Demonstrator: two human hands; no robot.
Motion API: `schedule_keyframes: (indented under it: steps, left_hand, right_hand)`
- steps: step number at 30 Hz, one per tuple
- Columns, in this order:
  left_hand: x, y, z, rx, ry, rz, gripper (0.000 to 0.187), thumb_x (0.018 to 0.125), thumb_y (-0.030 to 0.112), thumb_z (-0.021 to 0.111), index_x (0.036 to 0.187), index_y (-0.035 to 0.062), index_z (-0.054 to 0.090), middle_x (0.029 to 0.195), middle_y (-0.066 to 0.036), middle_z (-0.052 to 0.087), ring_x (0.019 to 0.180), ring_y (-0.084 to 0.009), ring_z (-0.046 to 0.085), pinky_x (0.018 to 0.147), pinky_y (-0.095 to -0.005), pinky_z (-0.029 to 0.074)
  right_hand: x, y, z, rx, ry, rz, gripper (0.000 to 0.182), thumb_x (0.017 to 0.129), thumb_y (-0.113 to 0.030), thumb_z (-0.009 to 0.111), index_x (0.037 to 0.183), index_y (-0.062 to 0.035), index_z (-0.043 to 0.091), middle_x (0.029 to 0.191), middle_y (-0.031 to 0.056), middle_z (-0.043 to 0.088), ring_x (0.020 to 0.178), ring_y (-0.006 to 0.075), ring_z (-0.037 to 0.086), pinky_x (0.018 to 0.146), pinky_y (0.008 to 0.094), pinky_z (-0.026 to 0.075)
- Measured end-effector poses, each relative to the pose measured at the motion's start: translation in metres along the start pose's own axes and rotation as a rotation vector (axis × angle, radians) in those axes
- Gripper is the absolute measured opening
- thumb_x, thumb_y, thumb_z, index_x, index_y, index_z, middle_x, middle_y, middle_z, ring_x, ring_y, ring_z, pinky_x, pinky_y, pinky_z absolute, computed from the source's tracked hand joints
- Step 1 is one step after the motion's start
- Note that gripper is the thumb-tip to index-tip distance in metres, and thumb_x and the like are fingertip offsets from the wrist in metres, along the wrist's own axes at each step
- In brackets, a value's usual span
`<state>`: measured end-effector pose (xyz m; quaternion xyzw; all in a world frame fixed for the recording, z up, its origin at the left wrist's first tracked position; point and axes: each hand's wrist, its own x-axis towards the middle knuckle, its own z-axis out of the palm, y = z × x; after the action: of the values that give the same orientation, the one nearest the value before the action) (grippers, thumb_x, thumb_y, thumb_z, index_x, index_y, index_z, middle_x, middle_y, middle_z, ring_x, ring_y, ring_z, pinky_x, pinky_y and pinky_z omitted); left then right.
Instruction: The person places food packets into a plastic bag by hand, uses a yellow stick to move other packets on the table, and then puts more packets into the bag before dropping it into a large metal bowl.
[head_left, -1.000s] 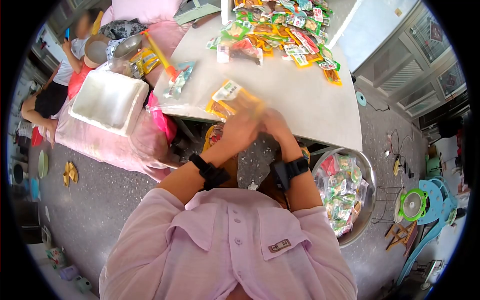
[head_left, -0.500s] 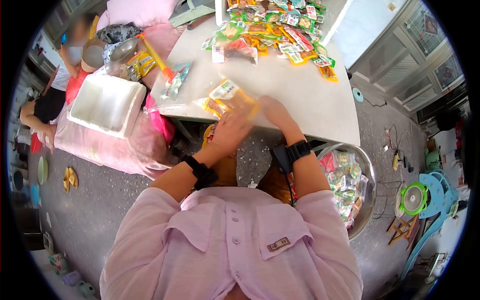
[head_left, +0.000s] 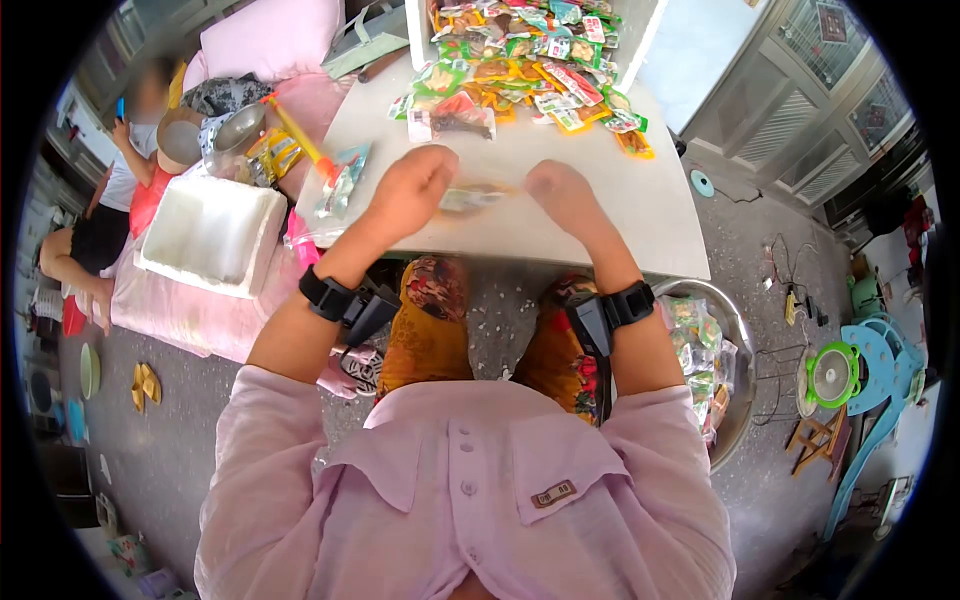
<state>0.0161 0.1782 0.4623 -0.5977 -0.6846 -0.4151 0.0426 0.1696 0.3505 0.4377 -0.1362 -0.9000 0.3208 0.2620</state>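
Between my two closed hands a food packet (head_left: 474,198) hangs over the near part of the white table (head_left: 620,225). It is smeared by motion, with yellow and pale colours showing. My left hand (head_left: 420,183) is curled into a fist at the packet's left end. At its right end my right hand (head_left: 560,190) has its fingers pinched together. The fingertips of both hands are partly hidden. Beyond them lies a heap of colourful snack packets (head_left: 540,85), spilling from a white foam box (head_left: 640,45). A clear-wrapped packet (head_left: 452,118) sits just ahead of my left hand.
Left on the table are a blue-white packet (head_left: 345,180) and a yellow-orange stick (head_left: 305,135). A foam box (head_left: 215,235) rests on a pink-covered bed, near a seated person (head_left: 140,150). By my right knee, a metal basin (head_left: 745,400) holds more packets. A green fan (head_left: 832,375) stands right.
My left hand has moved up and left, apart from my right hand. The yellow packet, earlier tilted with its face showing, is now blurred and stretched flat between both hands.
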Motion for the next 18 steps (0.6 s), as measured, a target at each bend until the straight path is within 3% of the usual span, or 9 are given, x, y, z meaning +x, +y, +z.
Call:
schedule_keyframes:
  steps: [4, 6, 9, 11, 18]
  left_hand:
    - [0.010, 0.008, -0.012, -0.470, -0.084, -0.144, 0.011, 0.084, 0.008, 0.045, 0.089, 0.0002, 0.052, 0.084, -0.001, 0.054, 0.083, -0.0102, 0.051, 0.077, -0.0242, 0.041]
    - [0.000, 0.024, -0.007, -0.783, -0.078, -0.232, 0.010, 0.084, 0.008, 0.046, 0.087, 0.0002, 0.051, 0.084, -0.003, 0.052, 0.082, -0.0114, 0.051, 0.078, -0.0250, 0.041]
    - [-0.020, 0.054, 0.006, -0.635, -0.155, -0.221, 0.012, 0.084, 0.011, 0.046, 0.082, 0.0004, 0.050, 0.080, -0.003, 0.052, 0.079, -0.0119, 0.053, 0.072, -0.0238, 0.041]
    - [-0.031, 0.067, 0.008, -0.504, -0.202, -0.236, 0.012, 0.084, 0.010, 0.044, 0.085, 0.0000, 0.051, 0.083, -0.005, 0.053, 0.082, -0.0117, 0.051, 0.074, -0.0236, 0.039]
    - [-0.048, 0.071, 0.025, -0.628, -0.262, -0.169, 0.015, 0.084, 0.007, 0.044, 0.096, 0.0002, 0.050, 0.090, -0.006, 0.054, 0.083, -0.0120, 0.049, 0.079, -0.0245, 0.037]
  right_hand:
    - [-0.008, -0.036, -0.039, -0.007, 0.077, -0.145, 0.010, 0.071, -0.011, 0.050, 0.074, -0.0016, 0.051, 0.074, 0.0150, 0.053, 0.072, 0.0309, 0.051, 0.064, 0.0367, 0.041]
    - [-0.022, -0.043, -0.054, -0.195, 0.043, -0.224, 0.010, 0.070, -0.012, 0.051, 0.073, -0.0025, 0.051, 0.074, 0.0152, 0.053, 0.073, 0.0321, 0.051, 0.063, 0.0387, 0.041]
    - [-0.048, -0.061, -0.050, -0.239, -0.026, -0.323, 0.023, 0.069, -0.017, 0.056, 0.086, -0.0030, 0.053, 0.078, 0.0154, 0.053, 0.076, 0.0327, 0.052, 0.066, 0.0397, 0.041]
    - [-0.061, -0.075, -0.040, -0.204, -0.172, -0.283, 0.018, 0.068, -0.017, 0.054, 0.079, -0.0028, 0.051, 0.072, 0.0144, 0.053, 0.071, 0.0329, 0.052, 0.062, 0.0403, 0.041]
    - [-0.105, -0.056, -0.057, -0.142, -0.081, -0.196, 0.015, 0.076, -0.017, 0.049, 0.074, -0.0023, 0.047, 0.069, 0.0131, 0.052, 0.067, 0.0307, 0.051, 0.059, 0.0388, 0.040]
